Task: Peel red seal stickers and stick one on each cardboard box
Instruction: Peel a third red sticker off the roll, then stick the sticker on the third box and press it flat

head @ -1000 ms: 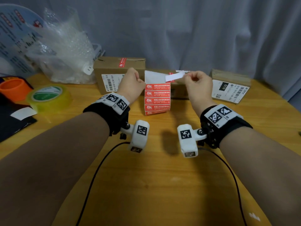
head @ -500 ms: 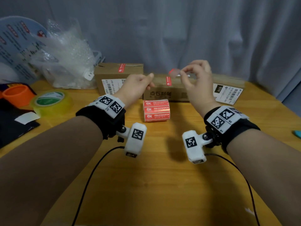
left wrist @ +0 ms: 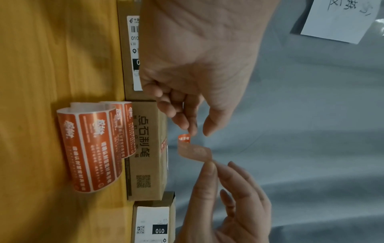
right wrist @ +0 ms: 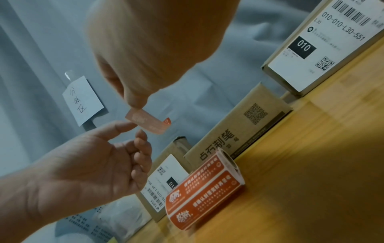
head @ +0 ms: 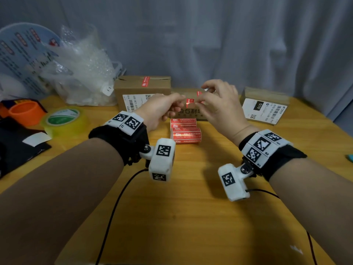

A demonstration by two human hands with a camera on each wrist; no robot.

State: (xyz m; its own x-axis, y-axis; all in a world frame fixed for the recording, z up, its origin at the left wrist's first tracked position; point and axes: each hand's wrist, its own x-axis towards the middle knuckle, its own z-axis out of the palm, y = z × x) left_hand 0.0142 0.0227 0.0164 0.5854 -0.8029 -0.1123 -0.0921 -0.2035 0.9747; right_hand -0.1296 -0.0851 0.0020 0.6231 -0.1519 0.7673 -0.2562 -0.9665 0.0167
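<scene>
A peeled red seal sticker [head: 190, 101] [left wrist: 195, 150] [right wrist: 149, 122] hangs in the air, stretched between my two hands above the middle cardboard box [head: 191, 113]. My right hand [head: 202, 98] [right wrist: 136, 106] pinches one end. My left hand [head: 179, 99] [left wrist: 197, 133] holds the curled red end at its fingertips. The sticker roll [head: 185, 133] [left wrist: 89, 148] lies on the table in front of that box. A red seal shows on the left box [head: 142, 92] and another on the middle box. The right box [head: 265, 108] shows only its white label.
A yellow tape roll [head: 63, 119], an orange ring [head: 24, 111], a bag of bubble wrap [head: 82, 77] and a fan [head: 23, 60] crowd the table's left. A grey curtain hangs behind with a paper note [right wrist: 83, 100]. Cables run from both wrists.
The left hand has let the sticker roll down onto the table. The right hand pulled one sticker free, and the left hand has come over to take its other end.
</scene>
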